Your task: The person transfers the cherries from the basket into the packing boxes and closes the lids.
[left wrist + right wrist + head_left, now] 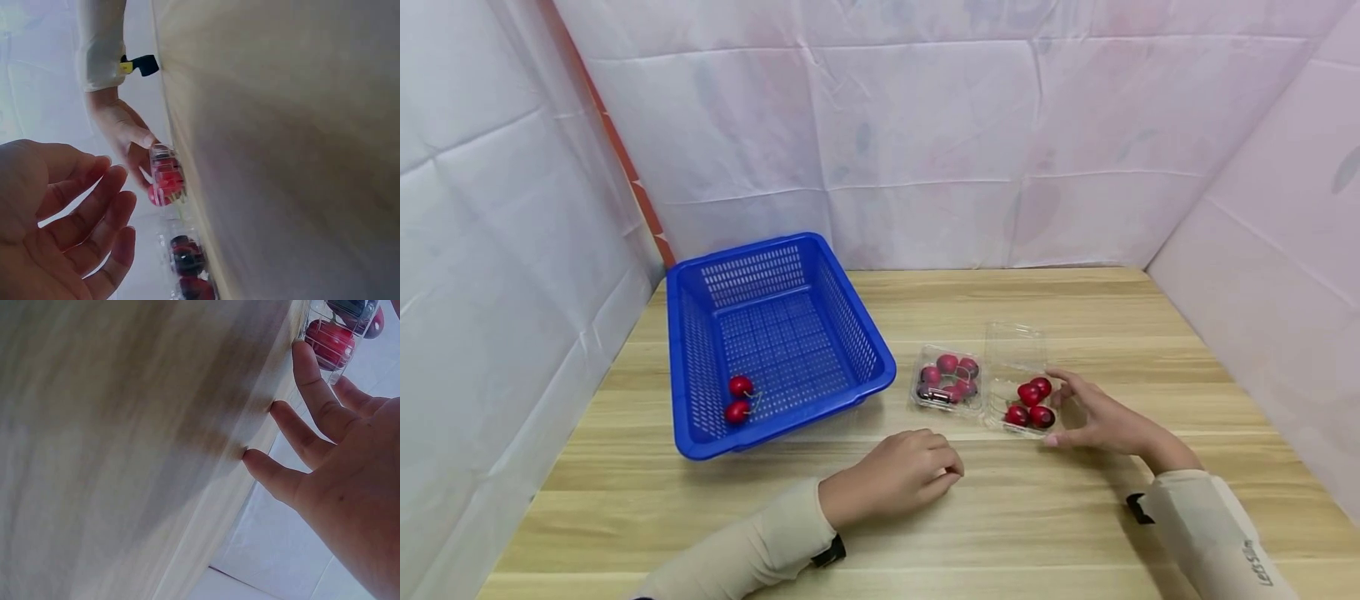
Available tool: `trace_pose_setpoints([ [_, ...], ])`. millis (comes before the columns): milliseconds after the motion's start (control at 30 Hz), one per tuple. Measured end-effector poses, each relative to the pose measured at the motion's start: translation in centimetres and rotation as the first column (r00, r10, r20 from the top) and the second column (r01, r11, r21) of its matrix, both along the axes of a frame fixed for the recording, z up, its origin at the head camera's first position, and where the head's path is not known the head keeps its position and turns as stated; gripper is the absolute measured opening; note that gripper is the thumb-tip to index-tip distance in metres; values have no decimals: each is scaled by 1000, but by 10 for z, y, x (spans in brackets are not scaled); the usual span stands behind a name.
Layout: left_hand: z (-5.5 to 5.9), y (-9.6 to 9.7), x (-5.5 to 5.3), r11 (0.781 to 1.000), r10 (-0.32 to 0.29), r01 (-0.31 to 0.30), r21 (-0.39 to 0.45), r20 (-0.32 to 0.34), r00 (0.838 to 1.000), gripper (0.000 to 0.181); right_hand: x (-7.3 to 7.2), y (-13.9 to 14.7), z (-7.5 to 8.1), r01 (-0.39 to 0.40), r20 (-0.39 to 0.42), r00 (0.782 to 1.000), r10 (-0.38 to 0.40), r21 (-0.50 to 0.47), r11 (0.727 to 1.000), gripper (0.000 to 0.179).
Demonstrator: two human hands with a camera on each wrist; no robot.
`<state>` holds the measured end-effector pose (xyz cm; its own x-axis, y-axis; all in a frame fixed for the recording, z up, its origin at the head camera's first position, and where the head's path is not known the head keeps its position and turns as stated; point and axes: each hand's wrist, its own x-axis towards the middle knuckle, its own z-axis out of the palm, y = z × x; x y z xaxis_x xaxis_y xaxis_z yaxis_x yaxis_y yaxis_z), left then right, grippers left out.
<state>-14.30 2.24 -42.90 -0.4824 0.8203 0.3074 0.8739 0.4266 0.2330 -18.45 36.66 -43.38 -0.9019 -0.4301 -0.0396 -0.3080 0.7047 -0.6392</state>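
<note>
A clear plastic box (992, 421) holds several red cherries (1030, 395), its lid (1015, 343) folded back behind it. At that box's right side is my right hand (1101, 419), touching its edge with fingers spread fairly straight; in the right wrist view some fingertips (248, 454) rest on the table. A second clear box (948, 380) with several cherries stands just left of it and looks closed. My left hand (898, 471) hovers or rests in front of the boxes, fingers loosely curled around nothing, as the left wrist view shows too.
On the left of the wooden table (1000, 517) stands a blue plastic basket (880, 371) with slotted walls. Two cherries (740, 398) with stems lie in its near left corner. Pale cloth walls (925, 125) enclose the table at the back and sides.
</note>
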Motion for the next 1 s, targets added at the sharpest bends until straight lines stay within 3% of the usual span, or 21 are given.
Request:
trace_pose_setpoints([
  [133, 4, -9, 5, 1000, -4, 4, 17, -6, 1000, 12, 2, 2, 3, 5, 7, 1000, -5, -5, 1000, 99],
  [467, 17, -46, 20, 991, 49, -58, 124, 78, 996, 8, 3, 0, 3, -15, 0, 1000, 15, -5, 1000, 97],
  [800, 9, -91, 44, 977, 90, -89, 192, 4, 996, 6, 0, -6, 3, -17, 47, 999, 17, -1, 1000, 98],
  [867, 11, -96, 46, 977, 73, -70, 203, -7, 997, 6, 0, -5, 3, -14, 41, 999, 14, 1, 1000, 98],
  [1000, 19, -105, 45, 985, -38, 49, 165, -69, 997, 6, 2, -3, 5, -3, 34, 999, 3, -3, 1000, 98],
])
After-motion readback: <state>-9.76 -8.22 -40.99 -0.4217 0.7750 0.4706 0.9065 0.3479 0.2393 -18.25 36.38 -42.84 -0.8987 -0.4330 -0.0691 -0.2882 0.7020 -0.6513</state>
